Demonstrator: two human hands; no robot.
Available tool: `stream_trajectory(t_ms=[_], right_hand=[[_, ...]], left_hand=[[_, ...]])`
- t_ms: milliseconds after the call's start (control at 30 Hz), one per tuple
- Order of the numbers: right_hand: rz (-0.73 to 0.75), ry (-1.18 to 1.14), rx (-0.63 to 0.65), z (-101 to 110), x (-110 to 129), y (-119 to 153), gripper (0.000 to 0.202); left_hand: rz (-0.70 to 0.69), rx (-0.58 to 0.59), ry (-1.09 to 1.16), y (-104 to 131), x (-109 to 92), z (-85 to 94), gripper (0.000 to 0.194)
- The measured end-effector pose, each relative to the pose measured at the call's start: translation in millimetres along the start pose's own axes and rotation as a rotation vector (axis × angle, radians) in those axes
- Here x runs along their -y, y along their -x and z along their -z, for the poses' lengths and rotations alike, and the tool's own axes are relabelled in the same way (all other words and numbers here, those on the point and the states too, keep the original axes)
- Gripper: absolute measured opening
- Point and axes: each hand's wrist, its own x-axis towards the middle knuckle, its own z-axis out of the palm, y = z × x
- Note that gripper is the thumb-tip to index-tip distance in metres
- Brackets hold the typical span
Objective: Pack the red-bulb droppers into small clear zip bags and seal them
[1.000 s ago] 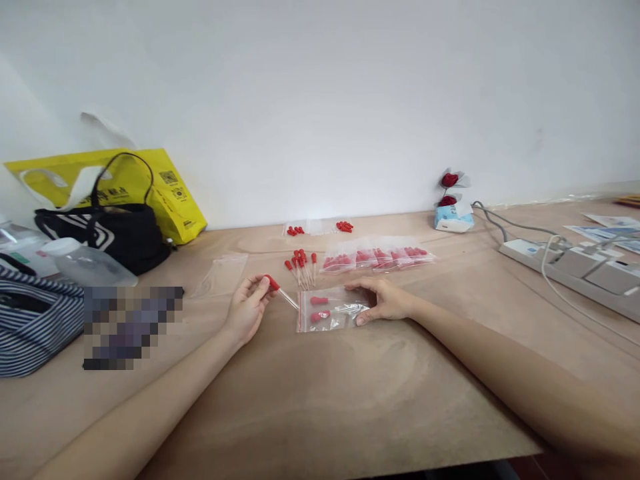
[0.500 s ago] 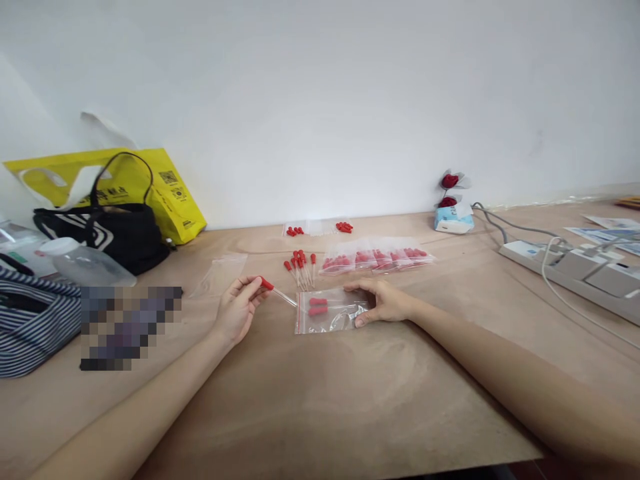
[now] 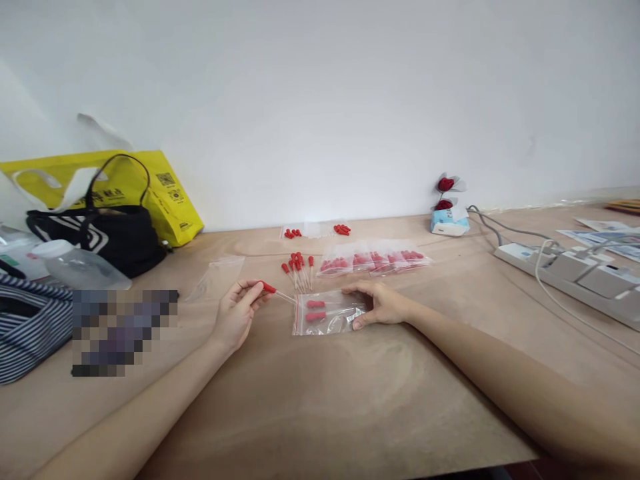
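Observation:
My left hand (image 3: 240, 310) pinches a dropper (image 3: 269, 288) by its red bulb. The dropper's clear tube points right, its tip at the left, red-lined edge of a clear zip bag (image 3: 333, 327). Two red bulbs (image 3: 315, 316) show inside that bag, one above the other. At the bag's right end, my right hand (image 3: 377, 305) grips it between thumb and fingers. Just behind the bag lies a bunch of red-topped droppers (image 3: 299, 261). Filled bags with red bulbs (image 3: 373, 260) overlap in a row behind my right hand.
Near the wall, small red bulbs (image 3: 342, 229) lie on clear plastic. An unfilled clear bag (image 3: 217, 275) is left of the droppers. Yellow (image 3: 175, 207), black (image 3: 125, 237) and striped bags (image 3: 37, 330) stand left; a power strip (image 3: 575, 267) and flowers on a tissue pack (image 3: 450, 222) are right.
The dropper in my left hand has shifted slightly right and down, its tip now at the bag's edge. The view has moved a little; my right hand stays on the bag.

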Motion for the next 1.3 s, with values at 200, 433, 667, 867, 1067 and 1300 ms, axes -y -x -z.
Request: stream_trajectory(t_ms=[200, 433, 667, 867, 1067, 1300], right_hand=[[0.0, 0.006, -0.003, 0, -1, 0, 0.071], [-0.002, 0.012, -0.002, 0, 0, -1, 0.071], [0.01, 0.031, -0.009, 1, -1, -2, 0.07], [0.073, 0.095, -0.017, -1, 3, -3, 0.069], [0.11, 0.201, -0.023, -10, 11, -5, 0.069], [0.126, 0.175, -0.007, -11, 7, -7, 0.066]], left_hand=[[0.093, 0.199, -0.276, 10, -2, 0.7, 0.025], [-0.053, 0.457, -0.628, 14, 7, -3.4, 0.024], [-0.031, 0.553, -0.726, 5, 17, -18.2, 0.026], [0.009, 0.566, -0.737, -1, 13, -21.0, 0.028], [-0.081, 0.341, -0.86, -53, 4, -5.6, 0.023], [0.009, 0.166, -0.853, -116, 17, -26.2, 0.024]])
